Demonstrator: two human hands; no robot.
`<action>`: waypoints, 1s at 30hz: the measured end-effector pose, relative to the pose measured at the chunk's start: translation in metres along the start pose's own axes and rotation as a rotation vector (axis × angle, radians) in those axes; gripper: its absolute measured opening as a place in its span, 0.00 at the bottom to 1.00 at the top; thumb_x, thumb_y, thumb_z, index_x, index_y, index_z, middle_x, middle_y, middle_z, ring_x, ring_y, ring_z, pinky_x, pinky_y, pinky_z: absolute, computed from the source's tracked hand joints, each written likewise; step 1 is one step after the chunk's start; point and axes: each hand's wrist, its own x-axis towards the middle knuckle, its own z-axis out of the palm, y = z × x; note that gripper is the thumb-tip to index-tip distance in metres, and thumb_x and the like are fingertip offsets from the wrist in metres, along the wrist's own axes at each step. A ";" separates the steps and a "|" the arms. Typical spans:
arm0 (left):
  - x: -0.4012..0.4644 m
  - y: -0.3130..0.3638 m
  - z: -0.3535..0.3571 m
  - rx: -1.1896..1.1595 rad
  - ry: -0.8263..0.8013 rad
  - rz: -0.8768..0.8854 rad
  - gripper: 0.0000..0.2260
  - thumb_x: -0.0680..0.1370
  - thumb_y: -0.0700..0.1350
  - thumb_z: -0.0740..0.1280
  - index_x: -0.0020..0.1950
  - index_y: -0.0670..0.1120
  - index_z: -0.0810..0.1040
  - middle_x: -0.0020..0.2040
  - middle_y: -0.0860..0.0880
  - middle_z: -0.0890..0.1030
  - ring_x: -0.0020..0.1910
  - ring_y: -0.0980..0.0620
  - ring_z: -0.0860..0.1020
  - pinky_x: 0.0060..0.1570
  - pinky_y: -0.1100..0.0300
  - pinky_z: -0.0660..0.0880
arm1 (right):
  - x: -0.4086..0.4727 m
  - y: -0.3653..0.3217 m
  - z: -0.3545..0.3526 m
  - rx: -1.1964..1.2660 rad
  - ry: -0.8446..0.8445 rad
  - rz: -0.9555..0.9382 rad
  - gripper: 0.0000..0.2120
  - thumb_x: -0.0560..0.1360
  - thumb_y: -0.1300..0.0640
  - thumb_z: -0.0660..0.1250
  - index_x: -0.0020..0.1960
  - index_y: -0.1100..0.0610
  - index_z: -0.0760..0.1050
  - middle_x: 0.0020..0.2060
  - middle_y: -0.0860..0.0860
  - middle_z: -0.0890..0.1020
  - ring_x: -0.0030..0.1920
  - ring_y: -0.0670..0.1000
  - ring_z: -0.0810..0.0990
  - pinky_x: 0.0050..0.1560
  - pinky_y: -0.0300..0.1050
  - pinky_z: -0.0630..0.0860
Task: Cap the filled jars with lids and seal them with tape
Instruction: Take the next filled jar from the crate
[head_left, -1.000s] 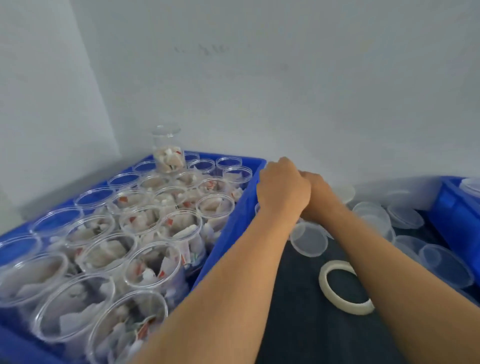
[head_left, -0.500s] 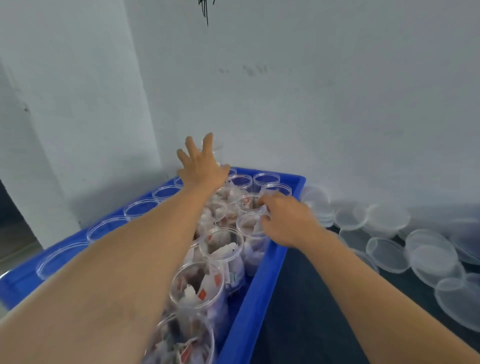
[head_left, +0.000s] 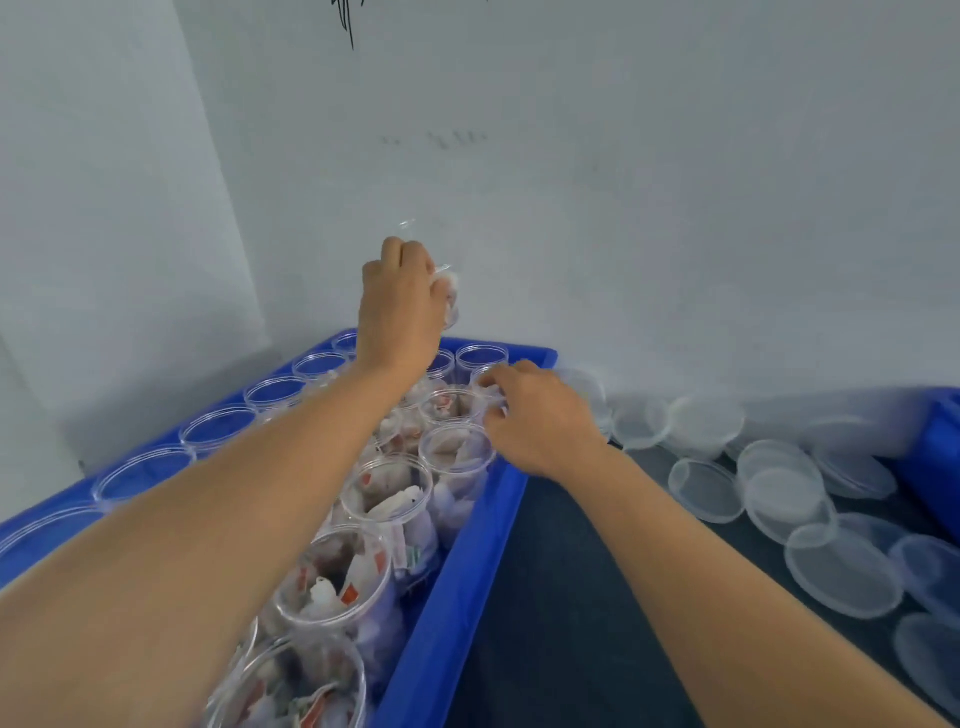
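Head view — left hand (head_left: 397, 306) grips raised jar (head_left: 448, 291); right hand (head_left: 540, 415) pinches crate jar (head_left: 488, 382) rim; labels unreadable.

Both arms are stretched out forward, bare forearms, left one crossing up through the middle. The left hand (head_left: 400, 304) is raised highest, back of the hand facing the camera, fingers curled round a clear jar (head_left: 451, 293). The right hand (head_left: 540, 415) sits lower, knuckles up, fingertips bent and pinching another jar's rim (head_left: 480, 376)
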 end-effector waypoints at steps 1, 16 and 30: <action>-0.003 0.017 -0.004 -0.038 0.017 0.049 0.08 0.86 0.41 0.64 0.60 0.37 0.77 0.64 0.40 0.75 0.59 0.38 0.75 0.56 0.50 0.72 | -0.003 0.005 -0.005 0.043 0.057 0.015 0.25 0.79 0.56 0.63 0.76 0.50 0.70 0.67 0.53 0.75 0.64 0.60 0.76 0.61 0.57 0.77; -0.156 0.186 0.042 -0.283 -0.490 -0.100 0.05 0.84 0.50 0.67 0.56 0.49 0.75 0.58 0.51 0.77 0.50 0.47 0.78 0.47 0.50 0.72 | -0.153 0.121 -0.016 0.352 0.207 0.541 0.32 0.72 0.37 0.70 0.71 0.51 0.71 0.63 0.49 0.76 0.59 0.52 0.79 0.58 0.57 0.79; -0.235 0.149 0.033 -0.267 -0.095 -0.117 0.10 0.76 0.47 0.77 0.51 0.49 0.77 0.49 0.53 0.77 0.47 0.50 0.74 0.43 0.53 0.71 | -0.150 0.142 0.019 -0.137 -0.143 0.321 0.24 0.76 0.33 0.63 0.69 0.39 0.73 0.65 0.46 0.73 0.67 0.53 0.68 0.65 0.54 0.67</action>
